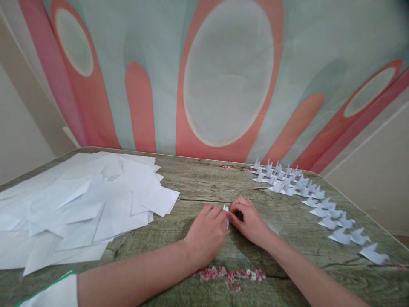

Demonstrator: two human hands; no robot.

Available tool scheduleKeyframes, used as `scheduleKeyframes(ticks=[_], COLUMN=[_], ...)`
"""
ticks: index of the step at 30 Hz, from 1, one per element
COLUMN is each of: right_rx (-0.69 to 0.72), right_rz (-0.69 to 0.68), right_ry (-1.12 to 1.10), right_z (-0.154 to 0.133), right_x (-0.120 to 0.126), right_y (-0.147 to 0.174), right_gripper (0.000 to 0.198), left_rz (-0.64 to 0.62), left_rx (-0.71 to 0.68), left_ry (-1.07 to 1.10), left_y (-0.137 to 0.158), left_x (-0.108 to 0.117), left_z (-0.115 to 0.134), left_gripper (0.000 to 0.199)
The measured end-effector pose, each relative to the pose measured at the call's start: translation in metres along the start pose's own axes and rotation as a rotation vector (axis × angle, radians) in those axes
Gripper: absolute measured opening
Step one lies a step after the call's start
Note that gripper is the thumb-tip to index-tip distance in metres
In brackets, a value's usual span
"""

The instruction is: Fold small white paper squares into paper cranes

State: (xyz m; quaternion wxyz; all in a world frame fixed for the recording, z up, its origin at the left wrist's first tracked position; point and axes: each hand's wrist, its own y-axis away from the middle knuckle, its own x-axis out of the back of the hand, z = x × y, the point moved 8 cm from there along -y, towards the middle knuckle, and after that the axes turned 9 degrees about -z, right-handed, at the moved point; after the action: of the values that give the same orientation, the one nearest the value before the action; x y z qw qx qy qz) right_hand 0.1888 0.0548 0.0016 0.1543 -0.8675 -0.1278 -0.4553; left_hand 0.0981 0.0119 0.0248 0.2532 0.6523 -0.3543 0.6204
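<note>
Near the middle of the table, a small folded piece of white paper [226, 209] shows between my two hands. My left hand [209, 230] has its fingers closed around the paper and covers most of it. From the other side, my right hand [247, 219] pinches at the paper's edge with thumb and forefinger. Only the pointed white tip sticks up, so its full shape is hidden. Over on the right stand several folded white paper birds [287, 183] in rows.
A wide, loose pile of white paper sheets [118, 196] covers the left side. The wood-patterned table [191, 179] has a printed pink floral design [230, 275] near the front. Behind its far edge hangs a coral and pale-green patterned backdrop [164, 85].
</note>
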Motion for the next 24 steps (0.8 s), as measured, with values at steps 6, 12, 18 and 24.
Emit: scheduleKeyframes(ticks=[6, 12, 18, 24], right_rx=[0.012, 0.0, -0.017, -0.036], right_rz=[0.004, 0.013, 0.004, 0.009], right_ry=[0.024, 0.03, 0.038, 0.029], right_z=[0.0011, 0.0033, 0.0042, 0.0039], right_x=[-0.0009, -0.0019, -0.003, -0.003], right_y=[0.0003, 0.0007, 0.0, 0.0008], right_gripper=[0.016, 0.015, 0.014, 0.011], left_rz=[-0.016, -0.025, -0.015, -0.026], left_rx=[0.001, -0.009, -0.016, 0.001], left_ry=[-0.033, -0.045, -0.057, -0.027], left_y=[-0.0004, -0.0014, -0.0006, -0.0003], left_x=[-0.0004, -0.0009, -0.0019, 0.0037], left_z=[0.0028, 0.0042, 0.0033, -0.0007], left_gripper=[0.025, 0.024, 0.025, 0.023])
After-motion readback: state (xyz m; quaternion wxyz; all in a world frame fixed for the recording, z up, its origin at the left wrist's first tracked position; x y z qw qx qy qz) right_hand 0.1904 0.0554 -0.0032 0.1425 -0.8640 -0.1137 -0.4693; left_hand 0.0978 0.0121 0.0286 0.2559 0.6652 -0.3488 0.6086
